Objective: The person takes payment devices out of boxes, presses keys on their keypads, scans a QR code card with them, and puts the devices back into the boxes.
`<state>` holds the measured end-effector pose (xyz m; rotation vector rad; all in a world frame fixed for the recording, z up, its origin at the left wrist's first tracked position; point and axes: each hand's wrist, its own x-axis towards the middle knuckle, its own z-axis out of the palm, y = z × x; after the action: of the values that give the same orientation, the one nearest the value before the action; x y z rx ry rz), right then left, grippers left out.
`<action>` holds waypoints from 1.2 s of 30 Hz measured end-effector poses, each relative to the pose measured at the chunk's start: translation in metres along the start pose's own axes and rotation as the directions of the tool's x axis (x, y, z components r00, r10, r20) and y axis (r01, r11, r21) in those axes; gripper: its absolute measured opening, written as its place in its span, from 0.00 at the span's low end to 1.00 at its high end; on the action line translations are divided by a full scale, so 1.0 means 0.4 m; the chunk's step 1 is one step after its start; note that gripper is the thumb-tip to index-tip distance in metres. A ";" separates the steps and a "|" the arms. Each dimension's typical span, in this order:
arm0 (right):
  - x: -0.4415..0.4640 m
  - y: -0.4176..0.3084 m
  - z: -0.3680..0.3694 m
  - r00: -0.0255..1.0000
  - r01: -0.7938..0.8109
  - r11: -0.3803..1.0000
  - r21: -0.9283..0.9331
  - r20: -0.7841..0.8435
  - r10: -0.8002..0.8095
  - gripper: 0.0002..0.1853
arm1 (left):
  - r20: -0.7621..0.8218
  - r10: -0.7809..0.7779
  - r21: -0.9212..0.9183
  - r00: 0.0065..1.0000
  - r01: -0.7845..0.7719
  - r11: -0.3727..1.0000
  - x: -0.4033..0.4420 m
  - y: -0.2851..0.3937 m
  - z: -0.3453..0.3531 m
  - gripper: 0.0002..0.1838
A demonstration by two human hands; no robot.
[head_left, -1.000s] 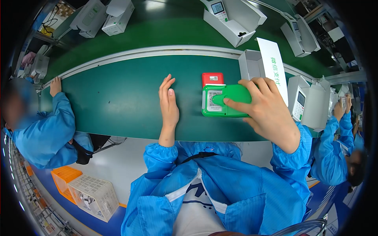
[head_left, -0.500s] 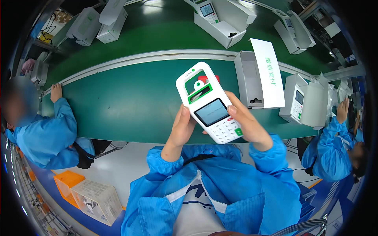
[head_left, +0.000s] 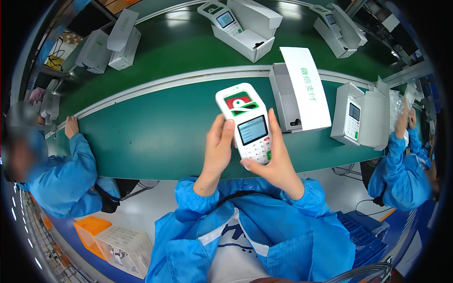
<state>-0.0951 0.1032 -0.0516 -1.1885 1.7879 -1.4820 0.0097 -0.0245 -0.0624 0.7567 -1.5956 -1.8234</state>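
Note:
A white handheld payment terminal (head_left: 252, 129) with a lit screen, a keypad and green trim is held above the green table, tilted slightly. My left hand (head_left: 219, 144) grips its left edge, thumb along the side. My right hand (head_left: 276, 162) wraps its right side, with the thumb on the lower keys and the index finger stretched up along the edge. Something red shows in the terminal's top opening. Just to the right stands a white box (head_left: 285, 89), whose raised lid (head_left: 306, 89) bears green characters.
Another opened box (head_left: 343, 127) with a terminal inside lies farther right. Beyond the rail, a belt (head_left: 179, 42) carries several boxes, including an open box (head_left: 247, 45). Co-workers in blue sit at left (head_left: 61, 174) and right (head_left: 406, 174). Crates (head_left: 125, 250) stand on the floor.
The terminal has turned more upright, and its screen now shows several lines. My right thumb has moved from beside the screen down to the lower keys. The boxes on the belt appear shifted left.

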 end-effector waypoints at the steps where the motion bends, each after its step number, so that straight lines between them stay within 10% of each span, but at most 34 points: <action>1: -0.008 -0.013 -0.005 0.998 -0.054 0.998 -0.021 -0.032 0.053 0.60 | -0.007 0.046 0.012 0.999 -0.046 0.999 0.009 -0.006 0.027 0.21; 5: -0.028 0.007 -0.061 0.952 0.074 0.963 -0.258 -0.270 -0.146 0.60 | 0.241 0.080 0.165 0.967 -0.122 0.979 0.128 0.023 0.014 0.26; 7: -0.036 -0.009 -0.110 0.946 0.072 0.956 -0.283 -0.284 -0.156 0.58 | 0.101 0.231 0.440 0.968 -0.251 0.862 0.251 0.050 0.022 0.26; 18: 0.037 0.068 -0.338 0.974 0.028 0.768 -0.640 -0.154 -0.164 0.50 | 0.558 0.152 0.385 0.816 -0.417 0.823 0.466 -0.161 0.220 0.20; 25: 0.121 0.173 -0.359 0.975 0.160 0.698 -0.698 0.003 -0.221 0.46 | 0.430 0.147 0.424 0.890 -0.344 0.838 0.489 -0.178 0.194 0.19; 30: 0.027 0.162 -0.324 0.938 0.275 0.689 -0.670 0.028 -0.347 0.22 | 0.427 0.156 0.389 0.891 -0.337 0.857 0.492 -0.192 0.197 0.19; 36: -0.002 0.267 -0.268 0.877 0.108 0.738 -0.666 -0.285 -0.386 0.14 | 0.382 0.145 0.295 0.913 -0.268 0.917 0.498 -0.210 0.237 0.24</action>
<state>-0.2151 0.1582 -0.1259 -1.5802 2.6543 -1.3731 -0.1984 -0.1032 -0.1416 0.3859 -2.1775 -1.6061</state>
